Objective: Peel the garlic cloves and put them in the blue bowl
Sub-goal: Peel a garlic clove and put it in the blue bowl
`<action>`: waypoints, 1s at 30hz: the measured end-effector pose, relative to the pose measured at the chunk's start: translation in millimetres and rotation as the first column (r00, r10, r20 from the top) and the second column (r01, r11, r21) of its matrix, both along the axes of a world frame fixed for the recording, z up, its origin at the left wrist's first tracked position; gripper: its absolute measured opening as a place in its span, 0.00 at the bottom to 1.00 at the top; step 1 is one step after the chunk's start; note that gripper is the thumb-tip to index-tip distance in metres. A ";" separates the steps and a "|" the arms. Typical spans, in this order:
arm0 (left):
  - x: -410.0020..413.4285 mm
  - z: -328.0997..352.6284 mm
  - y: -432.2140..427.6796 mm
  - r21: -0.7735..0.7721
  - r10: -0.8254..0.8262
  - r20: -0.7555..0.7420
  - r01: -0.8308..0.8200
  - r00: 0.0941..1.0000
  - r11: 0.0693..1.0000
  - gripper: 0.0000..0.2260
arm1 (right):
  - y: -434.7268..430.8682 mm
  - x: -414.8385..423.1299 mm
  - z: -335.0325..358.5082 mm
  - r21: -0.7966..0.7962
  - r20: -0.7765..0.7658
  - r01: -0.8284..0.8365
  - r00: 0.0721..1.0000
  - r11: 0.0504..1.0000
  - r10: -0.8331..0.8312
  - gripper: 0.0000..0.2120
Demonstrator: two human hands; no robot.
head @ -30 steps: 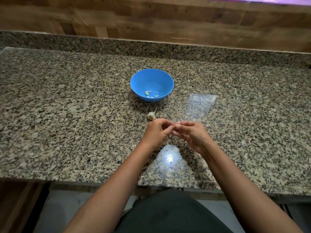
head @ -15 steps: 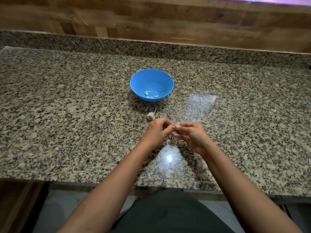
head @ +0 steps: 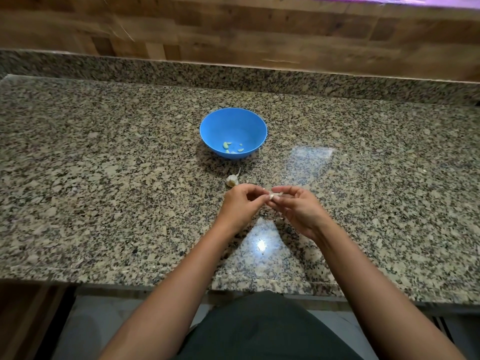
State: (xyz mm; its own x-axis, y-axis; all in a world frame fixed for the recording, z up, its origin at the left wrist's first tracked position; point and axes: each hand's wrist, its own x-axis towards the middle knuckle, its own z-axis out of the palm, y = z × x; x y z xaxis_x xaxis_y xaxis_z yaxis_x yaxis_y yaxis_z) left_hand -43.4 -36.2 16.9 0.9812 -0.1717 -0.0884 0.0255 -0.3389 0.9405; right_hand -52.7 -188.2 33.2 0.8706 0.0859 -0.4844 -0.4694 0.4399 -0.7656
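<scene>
A blue bowl stands on the granite counter, with several peeled garlic cloves lying at its bottom. The rest of a garlic bulb with its stem lies just in front of the bowl. Nearer to me, my left hand and my right hand meet fingertip to fingertip. Between them is a small pale garlic clove, pinched in my right fingers while my left thumb and forefinger press on its left end. Both hands hover just above the counter.
The counter's front edge runs just below my forearms. A raised granite backsplash and a wooden wall close off the far side. Small flecks of garlic skin lie near my hands.
My fingers have shifted slightly on the clove, and more of its pale surface shows between the fingertips. The bowl and the bulb have not moved.
</scene>
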 end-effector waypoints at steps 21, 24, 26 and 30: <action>6.7 1.9 -6.6 -0.257 0.055 -0.199 -0.106 0.978 0.961 0.08 | 6.1 -3.4 -2.8 -0.017 0.066 0.127 0.990 0.992 -0.125 0.08; 8.4 2.7 -5.7 -0.225 -0.017 -0.178 -0.024 0.984 0.974 0.08 | 3.5 -6.2 -1.1 -0.149 0.090 0.055 0.995 0.987 -0.042 0.07; 9.2 3.2 -5.3 -0.171 -0.020 -0.158 -0.007 0.987 0.985 0.07 | 3.4 -6.4 -0.1 -0.178 0.091 0.045 0.995 0.983 -0.030 0.07; 9.5 2.8 -5.9 -0.116 0.002 -0.112 -0.015 0.994 0.993 0.09 | 4.4 -6.0 2.0 -0.181 0.108 0.053 0.994 0.982 -0.034 0.05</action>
